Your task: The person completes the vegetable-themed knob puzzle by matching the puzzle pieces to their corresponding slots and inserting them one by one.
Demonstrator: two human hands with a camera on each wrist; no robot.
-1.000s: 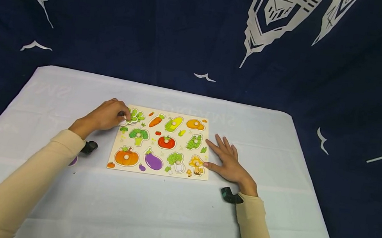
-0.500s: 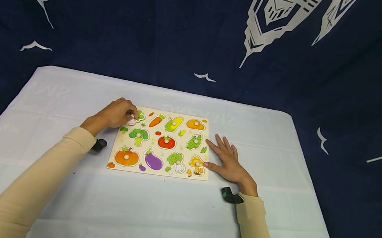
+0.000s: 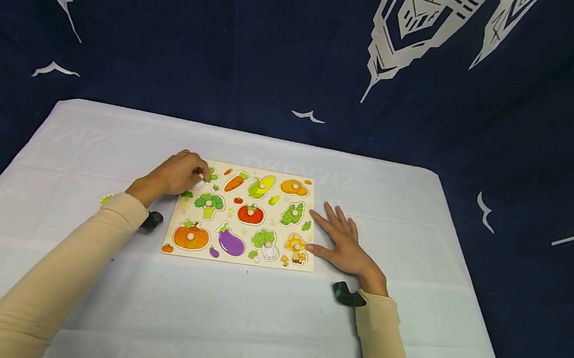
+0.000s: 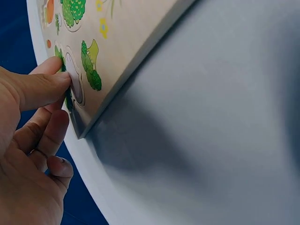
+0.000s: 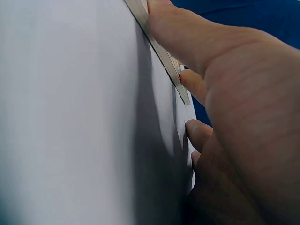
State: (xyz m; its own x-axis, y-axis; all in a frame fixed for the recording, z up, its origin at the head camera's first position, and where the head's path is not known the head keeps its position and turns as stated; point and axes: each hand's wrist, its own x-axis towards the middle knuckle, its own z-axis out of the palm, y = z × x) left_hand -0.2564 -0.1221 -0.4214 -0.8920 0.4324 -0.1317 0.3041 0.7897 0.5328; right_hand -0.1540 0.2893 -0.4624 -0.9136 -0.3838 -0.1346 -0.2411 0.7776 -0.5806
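Note:
A wooden vegetable puzzle board lies flat on the white-covered table. My left hand is over its far left corner, pinching a green-and-white puzzle piece between thumb and fingers. The fingers mostly cover the piece, which is right at the printed corner spot. Near it are the broccoli piece and the carrot. At the board's right edge, my right hand rests with fingers spread, the thumb and a fingertip touching the edge near the mushroom piece.
A green edge of something shows beside the left sleeve, which hides part of the table. Black wrist cameras sit below each hand, the left device close to the board. A dark blue patterned cloth hangs behind the table.
My left hand has moved right with the green-and-white piece, from beside the board onto its far left corner. A purple thing near the left forearm is now hidden. My right hand stays put.

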